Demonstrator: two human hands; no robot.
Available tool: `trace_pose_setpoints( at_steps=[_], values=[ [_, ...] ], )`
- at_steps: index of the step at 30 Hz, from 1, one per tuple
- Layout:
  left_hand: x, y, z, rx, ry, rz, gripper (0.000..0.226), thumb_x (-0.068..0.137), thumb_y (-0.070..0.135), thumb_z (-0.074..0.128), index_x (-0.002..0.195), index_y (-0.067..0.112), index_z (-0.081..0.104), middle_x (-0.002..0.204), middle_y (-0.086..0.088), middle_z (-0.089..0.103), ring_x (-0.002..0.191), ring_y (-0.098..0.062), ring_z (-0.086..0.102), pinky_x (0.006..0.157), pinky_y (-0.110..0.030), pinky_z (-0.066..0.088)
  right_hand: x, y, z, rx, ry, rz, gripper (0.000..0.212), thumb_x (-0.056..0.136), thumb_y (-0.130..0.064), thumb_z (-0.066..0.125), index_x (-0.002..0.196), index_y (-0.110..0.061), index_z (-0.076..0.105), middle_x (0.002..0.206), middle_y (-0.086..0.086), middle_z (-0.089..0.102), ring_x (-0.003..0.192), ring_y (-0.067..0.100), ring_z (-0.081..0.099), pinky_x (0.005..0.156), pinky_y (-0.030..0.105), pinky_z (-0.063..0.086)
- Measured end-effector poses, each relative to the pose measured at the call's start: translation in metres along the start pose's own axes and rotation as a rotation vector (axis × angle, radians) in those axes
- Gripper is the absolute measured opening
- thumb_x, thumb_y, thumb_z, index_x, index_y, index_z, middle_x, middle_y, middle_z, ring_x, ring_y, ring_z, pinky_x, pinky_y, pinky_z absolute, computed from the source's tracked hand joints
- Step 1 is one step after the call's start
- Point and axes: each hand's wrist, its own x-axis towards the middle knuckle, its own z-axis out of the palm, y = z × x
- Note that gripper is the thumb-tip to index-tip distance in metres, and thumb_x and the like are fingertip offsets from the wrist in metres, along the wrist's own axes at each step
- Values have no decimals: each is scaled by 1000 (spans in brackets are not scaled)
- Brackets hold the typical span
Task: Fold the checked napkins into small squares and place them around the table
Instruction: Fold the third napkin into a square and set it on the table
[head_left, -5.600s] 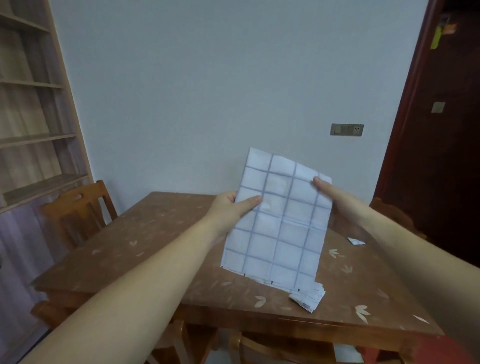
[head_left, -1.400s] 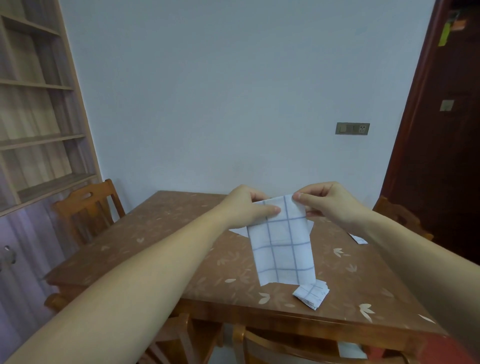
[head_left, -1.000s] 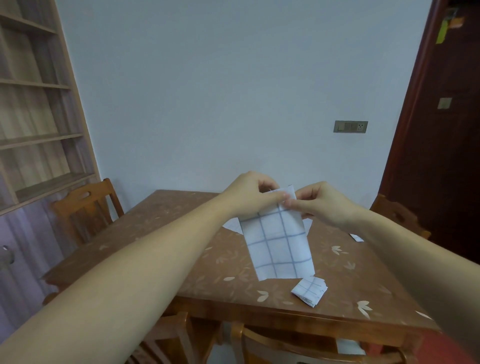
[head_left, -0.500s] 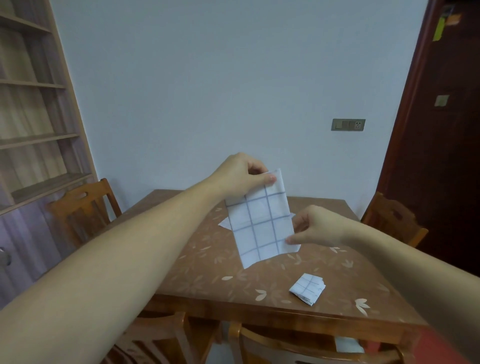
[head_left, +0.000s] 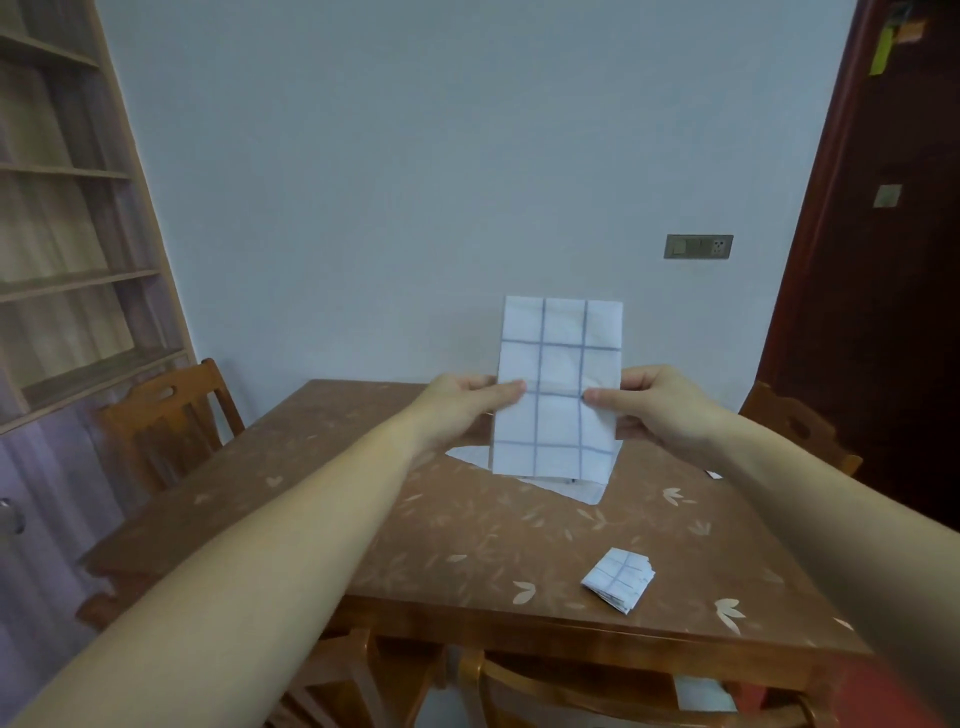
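Observation:
I hold a white napkin with blue checks (head_left: 558, 358), folded into a narrow upright strip, in the air above the brown table (head_left: 363, 519). My left hand (head_left: 462, 402) pinches its left edge at mid height and my right hand (head_left: 654, 405) pinches its right edge. A napkin folded into a small square (head_left: 618, 578) lies near the table's front edge on the right. Below the held strip, more white napkin cloth (head_left: 576, 488) lies flat on the table, partly hidden.
Wooden chairs stand at the table's left (head_left: 166, 415), right (head_left: 789, 426) and front (head_left: 571, 696). A bookshelf (head_left: 62, 234) fills the left wall and a dark door (head_left: 883, 260) the right. A small white scrap (head_left: 714, 474) lies by the table's right edge.
Earlier I held a wider folded napkin; it was folded narrower and hung from its top edge. Now both hands grip its sides and it stands upright, higher than before.

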Motion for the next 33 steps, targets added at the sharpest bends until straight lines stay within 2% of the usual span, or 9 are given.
trace_pose_setpoints(
  at_steps=[2, 4, 14, 19, 21, 25, 28, 30, 33],
  values=[
    [3, -9, 0, 5, 8, 21, 16, 87, 21, 71, 95, 8, 75, 90, -8, 76, 78, -19, 71, 68, -26, 55, 1, 3, -2, 23, 4, 23, 10, 91, -11, 66, 89, -7, 76, 86, 5, 78, 80, 19, 74, 79, 31, 59],
    [6, -13, 0, -16, 34, 29, 12, 86, 18, 72, 92, 8, 76, 94, -11, 76, 85, -24, 71, 76, -31, 56, 2, 8, -4, 18, 15, 55, 13, 91, -13, 66, 96, -5, 74, 95, 11, 77, 86, 23, 74, 77, 31, 59],
    [3, -17, 11, -114, 14, 14, 13, 92, 15, 63, 96, 10, 75, 95, -11, 74, 82, -23, 69, 73, -28, 54, -1, 20, -15, 16, -61, 151, 36, 94, -18, 62, 113, 12, 62, 94, 20, 65, 59, 14, 59, 54, 21, 50],
    [4, -21, 17, -178, 8, 0, 15, 92, 13, 63, 89, 14, 78, 98, -10, 75, 93, -27, 69, 94, -43, 52, -5, 20, -16, 22, -110, 160, 21, 95, -16, 60, 105, 0, 71, 80, 7, 71, 61, 15, 57, 61, 24, 51],
    [3, -21, 18, -197, 14, 12, 14, 92, 9, 62, 93, 13, 76, 96, -8, 76, 88, -24, 71, 86, -37, 56, -6, 21, -15, 55, -109, 155, 20, 96, -13, 58, 108, -3, 71, 77, 3, 72, 61, 14, 58, 68, 28, 50],
    [1, -21, 19, -279, 12, 23, 16, 91, 5, 61, 95, 13, 74, 96, -8, 76, 87, -23, 72, 83, -37, 57, -7, 23, -17, 179, -98, 141, 24, 95, -10, 57, 112, -13, 73, 106, 13, 68, 87, 28, 57, 78, 35, 48],
    [-1, -19, 21, -308, 7, 17, 19, 92, 3, 59, 96, 14, 74, 91, -5, 76, 82, -21, 71, 70, -31, 58, -7, 24, -18, 268, -103, 117, 24, 91, -10, 59, 108, -14, 74, 112, 18, 64, 99, 32, 55, 87, 41, 43],
    [-2, -18, 21, -290, 14, 20, 27, 92, 1, 57, 87, 19, 75, 84, -5, 73, 76, -22, 67, 65, -30, 56, -5, 24, -17, 313, -85, 103, 30, 92, -3, 52, 91, -18, 78, 103, 15, 66, 89, 30, 59, 81, 37, 48],
    [-3, -16, 20, -287, 38, 12, 35, 92, 1, 55, 74, 23, 76, 75, -3, 69, 68, -22, 61, 66, -32, 54, -6, 21, -16, 331, -84, 101, 42, 93, 4, 44, 70, -18, 72, 83, 8, 64, 65, 21, 63, 55, 28, 54]
  ],
)
